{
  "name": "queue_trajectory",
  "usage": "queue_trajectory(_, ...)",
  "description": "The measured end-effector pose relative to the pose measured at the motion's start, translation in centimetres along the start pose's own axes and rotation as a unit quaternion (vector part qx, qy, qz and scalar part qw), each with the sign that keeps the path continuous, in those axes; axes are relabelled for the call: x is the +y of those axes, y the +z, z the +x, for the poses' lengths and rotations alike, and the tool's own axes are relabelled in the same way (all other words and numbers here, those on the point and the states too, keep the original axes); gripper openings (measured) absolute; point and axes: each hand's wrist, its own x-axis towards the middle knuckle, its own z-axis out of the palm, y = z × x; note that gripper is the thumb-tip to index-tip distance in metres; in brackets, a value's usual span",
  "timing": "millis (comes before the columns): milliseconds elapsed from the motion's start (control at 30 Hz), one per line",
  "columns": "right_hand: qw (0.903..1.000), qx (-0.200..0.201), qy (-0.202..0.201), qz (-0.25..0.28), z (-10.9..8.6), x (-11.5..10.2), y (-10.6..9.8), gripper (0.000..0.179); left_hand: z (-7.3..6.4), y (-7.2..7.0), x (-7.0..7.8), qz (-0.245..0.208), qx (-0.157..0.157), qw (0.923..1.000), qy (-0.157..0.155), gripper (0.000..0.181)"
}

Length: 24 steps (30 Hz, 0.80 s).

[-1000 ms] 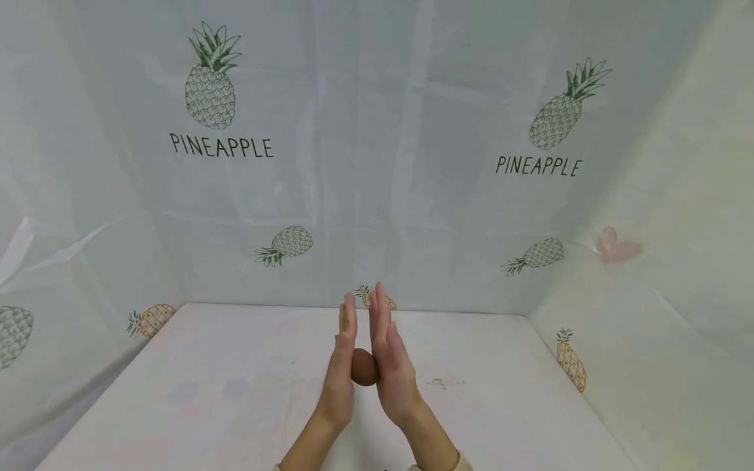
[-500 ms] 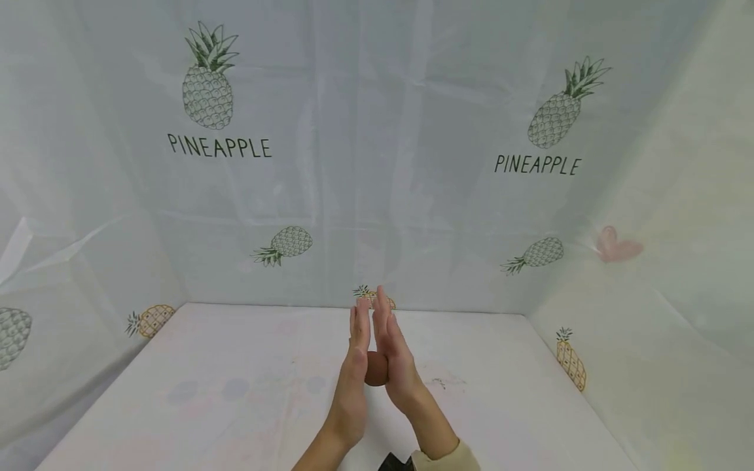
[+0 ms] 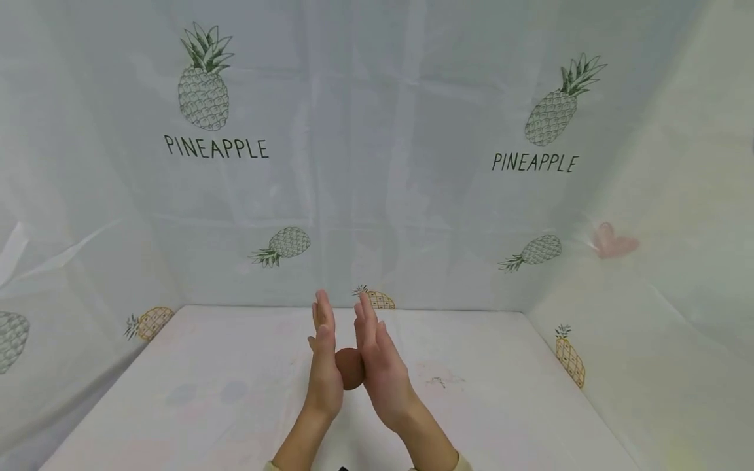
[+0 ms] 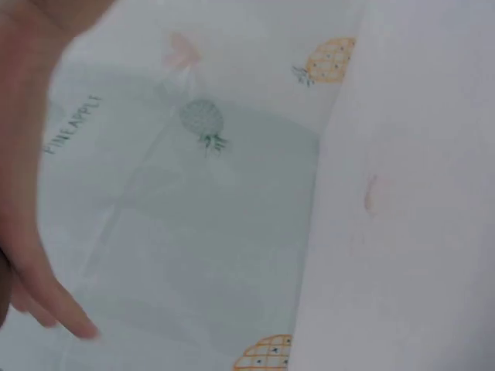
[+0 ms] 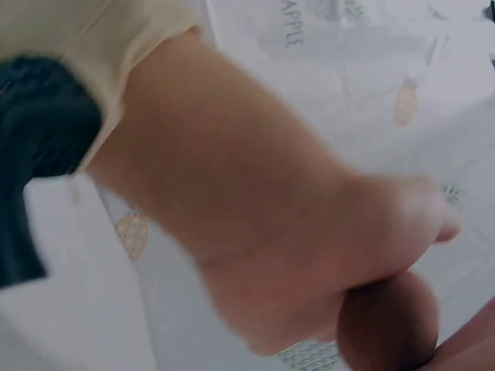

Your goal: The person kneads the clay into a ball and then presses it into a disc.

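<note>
In the head view a smooth, matte brown ball [image 3: 349, 368] is held between two facing palms, above the white tabletop. My left hand [image 3: 324, 376] presses it from the left, fingers straight and pointing up and away. From the other side my right hand [image 3: 385, 379] presses with its palm, its fingers straight too. Above the ball, a gap separates the two sets of fingers. The right wrist view shows the ball [image 5: 390, 321] close up under the right hand [image 5: 325, 255], with part of the left hand [image 5: 476, 340] at the lower right corner.
A white tabletop [image 3: 489, 405] with faint coloured stains lies below the hands. Pale sheets printed with pineapples [image 3: 203, 98] enclose it at the back and sides. A dark strap [image 5: 50, 116] sits over the light sleeve [image 5: 147, 39] on the right wrist.
Both hands shifted slightly right, then left with the ball. Since half a second ago the left hand has slid forward and the right back; the fingers stand farther apart and the ball looks rounder.
</note>
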Motion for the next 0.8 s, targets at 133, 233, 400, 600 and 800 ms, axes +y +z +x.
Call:
queue_trajectory(133, 0.9987, 0.033, -0.033, 0.022, -0.3, -0.9, -0.5, 0.061, -0.1, 0.7, -0.8, 0.046, -0.021, 0.9987, 0.01, 0.061)
queue_trajectory(233, 0.997, 0.054, -0.052, 0.02, -0.4, -1.2, -1.0, 0.062, -0.6, 1.3, -1.0, 0.076, -0.043, 0.996, 0.019, 0.061)
queue_trajectory(400, 0.9957, 0.069, -0.06, 0.013, 0.1, -0.5, -1.9, 0.061, -1.3, 2.3, -0.8, 0.093, -0.059, 0.9927, 0.047, 0.059)
queue_trajectory(600, 0.9993, 0.034, 0.001, 0.016, 1.0, 1.5, -1.8, 0.062, -1.3, 1.7, -0.6, 0.102, -0.048, 0.9872, 0.112, 0.059)
queue_trajectory(800, 0.9982, -0.013, 0.058, 0.004, 0.8, 2.0, -0.8, 0.067, 0.1, -0.2, -0.1, 0.08, -0.021, 0.9915, 0.1, 0.061)
